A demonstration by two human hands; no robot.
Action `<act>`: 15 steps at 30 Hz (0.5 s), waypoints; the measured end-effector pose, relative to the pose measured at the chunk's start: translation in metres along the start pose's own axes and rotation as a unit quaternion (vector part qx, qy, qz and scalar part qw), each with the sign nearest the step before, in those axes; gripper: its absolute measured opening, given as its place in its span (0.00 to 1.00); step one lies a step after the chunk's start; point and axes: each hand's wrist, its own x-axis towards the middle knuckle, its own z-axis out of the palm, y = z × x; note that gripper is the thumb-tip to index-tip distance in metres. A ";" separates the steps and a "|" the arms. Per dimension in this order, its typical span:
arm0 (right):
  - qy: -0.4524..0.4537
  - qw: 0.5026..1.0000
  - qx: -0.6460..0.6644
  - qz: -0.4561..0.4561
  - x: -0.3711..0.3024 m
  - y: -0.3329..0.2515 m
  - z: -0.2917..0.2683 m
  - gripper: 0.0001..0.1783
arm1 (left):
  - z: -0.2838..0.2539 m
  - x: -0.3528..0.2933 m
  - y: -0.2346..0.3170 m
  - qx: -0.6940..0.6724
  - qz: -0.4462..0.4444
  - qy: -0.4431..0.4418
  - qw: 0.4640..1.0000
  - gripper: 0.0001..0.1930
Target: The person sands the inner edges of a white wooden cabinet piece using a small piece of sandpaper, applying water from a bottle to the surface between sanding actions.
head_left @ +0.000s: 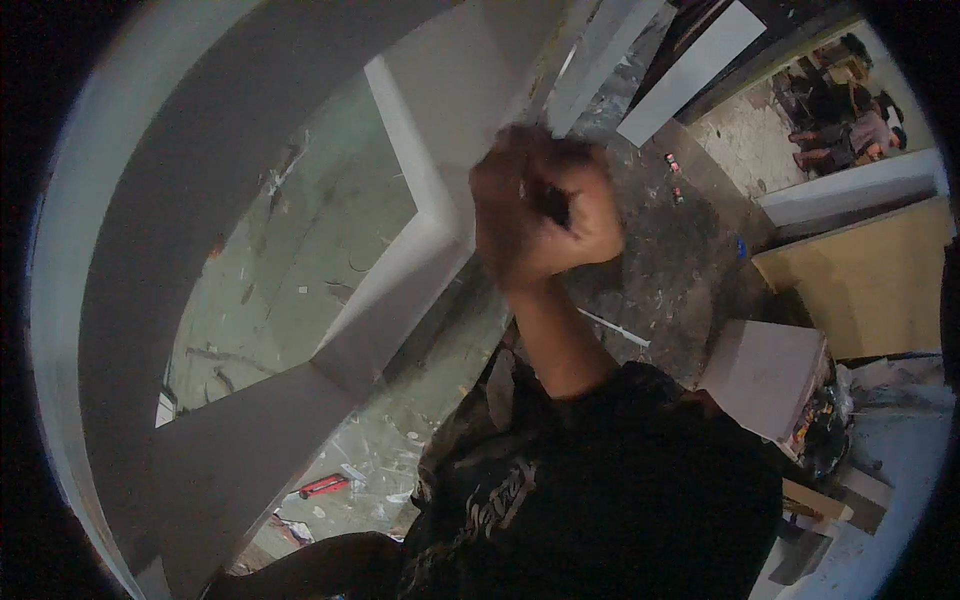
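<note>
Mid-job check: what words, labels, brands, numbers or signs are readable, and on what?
Black shirt: pale slanted lettering on the front, creased; not copied out here.
Red object: too small to read any marking.
Small red-and-white item: too small to tell if it bears print.
No other text can be made out.

A: What floor do we see?
B: We see a dirty floor [690,265], dark and stained at right, grey-green and littered with scraps at left.
A: And our right side?
B: We find a tan board [860,275] near a pale box [762,370], a lighter floor [738,148] farther off, all dimly lit.
</note>
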 end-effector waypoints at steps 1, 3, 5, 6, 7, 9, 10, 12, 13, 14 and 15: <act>-0.006 1.000 -0.015 0.002 -0.011 0.002 -0.006 0.15 | 0.000 0.002 0.000 -0.002 0.002 0.001 1.000 0.21; -0.015 0.998 -0.051 -0.017 -0.014 -0.001 -0.010 0.14 | -0.001 0.003 -0.001 -0.002 0.005 0.003 1.000 0.21; -0.027 0.998 -0.049 -0.009 -0.008 -0.005 -0.009 0.14 | -0.001 0.002 0.000 -0.004 0.008 0.006 1.000 0.21; -0.033 0.998 -0.049 -0.004 -0.004 -0.009 -0.006 0.14 | -0.002 0.002 0.000 -0.004 0.009 0.005 1.000 0.22; -0.019 0.999 -0.037 0.004 0.002 -0.012 -0.001 0.14 | -0.002 0.002 -0.001 -0.005 0.012 0.006 1.000 0.22; 0.006 1.000 -0.012 0.021 0.016 -0.016 0.014 0.14 | -0.004 0.001 -0.003 -0.007 0.012 0.005 1.000 0.22; 0.011 1.000 -0.007 0.010 0.023 -0.018 0.019 0.14 | -0.004 0.000 -0.004 -0.005 0.013 0.002 1.000 0.22; 0.024 1.000 0.000 -0.009 0.034 -0.018 0.024 0.14 | -0.005 0.000 -0.003 -0.009 0.017 0.001 1.000 0.22; 0.034 0.998 0.040 -0.029 0.038 -0.016 0.025 0.14 | -0.005 0.001 -0.004 -0.009 0.020 0.002 1.000 0.22; 0.027 0.998 0.054 -0.006 0.032 -0.010 0.020 0.14 | -0.005 0.002 -0.003 -0.009 0.021 0.003 1.000 0.22; 0.020 0.998 0.065 0.019 0.017 -0.003 0.012 0.14 | -0.004 0.003 -0.004 -0.011 0.023 0.001 1.000 0.22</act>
